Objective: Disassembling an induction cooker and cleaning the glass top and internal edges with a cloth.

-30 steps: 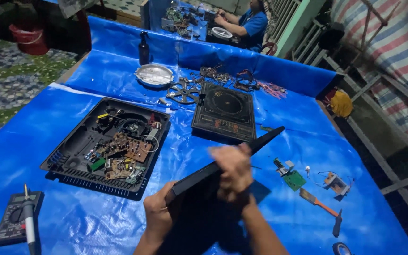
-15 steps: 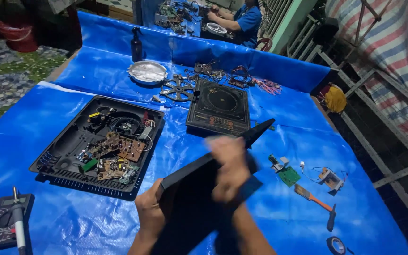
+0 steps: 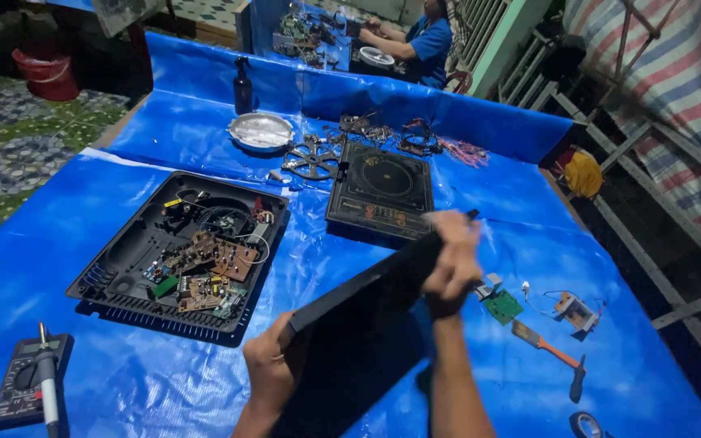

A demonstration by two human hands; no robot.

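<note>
Over the blue-covered desk point(image 3: 529, 243), the person holds a flat black panel point(image 3: 367, 296) up off the surface, tilted so one long edge faces upward and runs from lower left to upper right. The left hand point(image 3: 268, 365) has its grip pinched on the panel's near lower corner, fingers wrapped over the edge. The right hand point(image 3: 452, 264) is closed over the far upper edge, though it is blurred, so I cannot tell how firmly the fingers press.

Compared with a moment ago, the panel sits much as it did, but the right hand has slid further along toward the far corner, and the head has dipped and come a little closer, so everything on the desk looms larger. I take that as the hands working along the edge of the panel, not setting it down.

To the left lies an opened black cooker base point(image 3: 176, 259) with brown circuit boards inside. Straight ahead sits a second, whole induction cooker point(image 3: 381, 191), with a round metal dish point(image 3: 261, 131) and a fan wheel point(image 3: 310, 161) beyond. A multimeter point(image 3: 26, 389) rests at near left; a small green board point(image 3: 502, 306) and an orange-handled brush point(image 3: 549, 349) lie to the right. Another person in blue point(image 3: 427, 40) works at the far desk.
</note>
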